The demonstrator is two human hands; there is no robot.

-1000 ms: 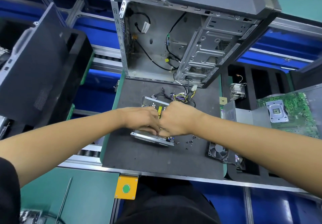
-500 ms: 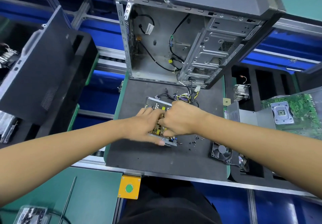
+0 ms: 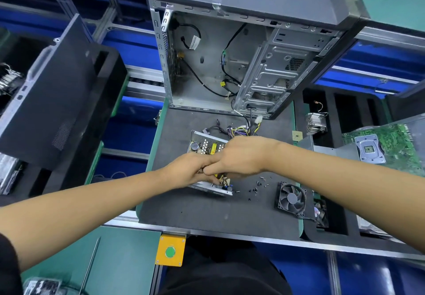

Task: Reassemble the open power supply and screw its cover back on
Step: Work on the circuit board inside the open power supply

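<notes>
Blue conveyor bays and aluminium rails run behind and to both sides of my station, with green matting at the near-left and far-right. My work sits on a dark grey foam tabletop (image 3: 207,212) edged in green. At its far edge stands an open computer case (image 3: 241,65), side panel off, black cables hanging inside. Near the middle of the tabletop lies the open power supply (image 3: 204,144), its circuit board exposed, with a bundle of coloured wires (image 3: 239,130) trailing toward the case. Both my hands are over its near half: my left hand (image 3: 184,171) comes in from the left with fingers reaching into the board, and my right hand (image 3: 239,156) is curled above it, knuckles up. The two touch each other; I cannot tell what either one has hold of, since the fingertips are hidden. Loose black screws (image 3: 258,183) are scattered just right of the unit, and a black cooling fan (image 3: 291,198) lies toward the near-right corner. A black foam tray on the right carries a green motherboard (image 3: 395,143) and a heatsink (image 3: 316,122). A yellow box with a green button (image 3: 170,251) is fixed below the near edge.
</notes>
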